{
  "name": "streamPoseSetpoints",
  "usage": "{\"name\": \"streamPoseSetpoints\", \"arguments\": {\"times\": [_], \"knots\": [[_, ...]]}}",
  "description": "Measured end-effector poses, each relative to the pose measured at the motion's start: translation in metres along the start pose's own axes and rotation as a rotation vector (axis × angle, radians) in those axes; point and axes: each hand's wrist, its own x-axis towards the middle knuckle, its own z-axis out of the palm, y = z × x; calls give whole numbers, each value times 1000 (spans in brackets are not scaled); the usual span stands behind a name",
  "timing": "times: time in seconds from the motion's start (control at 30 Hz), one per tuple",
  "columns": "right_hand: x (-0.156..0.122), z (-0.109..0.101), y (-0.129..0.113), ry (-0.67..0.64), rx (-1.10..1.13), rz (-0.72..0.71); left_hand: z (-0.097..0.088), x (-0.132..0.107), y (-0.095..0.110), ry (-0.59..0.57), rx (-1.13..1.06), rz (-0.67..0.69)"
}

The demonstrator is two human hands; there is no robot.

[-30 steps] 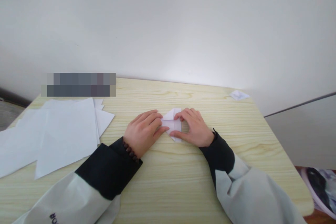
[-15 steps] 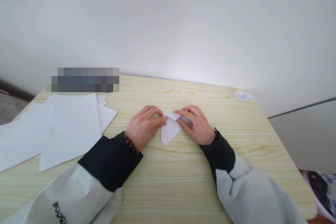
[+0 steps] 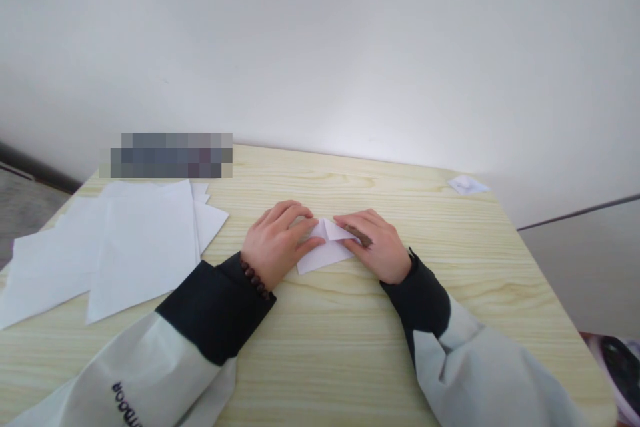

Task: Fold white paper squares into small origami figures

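Observation:
A small folded white paper [image 3: 326,253] lies on the wooden table between my hands, with a raised flap along its far side. My left hand [image 3: 280,240] grips its left part between thumb and fingers; a dark bead bracelet circles that wrist. On the right, my right hand [image 3: 375,243] pinches the flap and the paper's right edge with thumb and forefinger. The fingertips of both hands cover parts of the paper's sides.
Several loose white sheets [image 3: 145,247] overlap at the table's left. Behind them is a pixelated dark object [image 3: 170,157]. A small folded paper piece [image 3: 467,185] lies near the far right corner. Past the right edge, a bin [image 3: 617,367] stands low. A white wall [image 3: 350,47] borders the far side.
The folded paper has turned, so its near edge now runs more sideways than to a point. Both hands stay on it, and the view has shifted slightly.

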Motion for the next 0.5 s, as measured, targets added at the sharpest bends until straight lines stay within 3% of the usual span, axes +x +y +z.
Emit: {"name": "streamPoseSetpoints", "arguments": {"times": [0.5], "knots": [[1,-2,2,2,31,-118,-3,-1,1,-53,4,-4]]}}
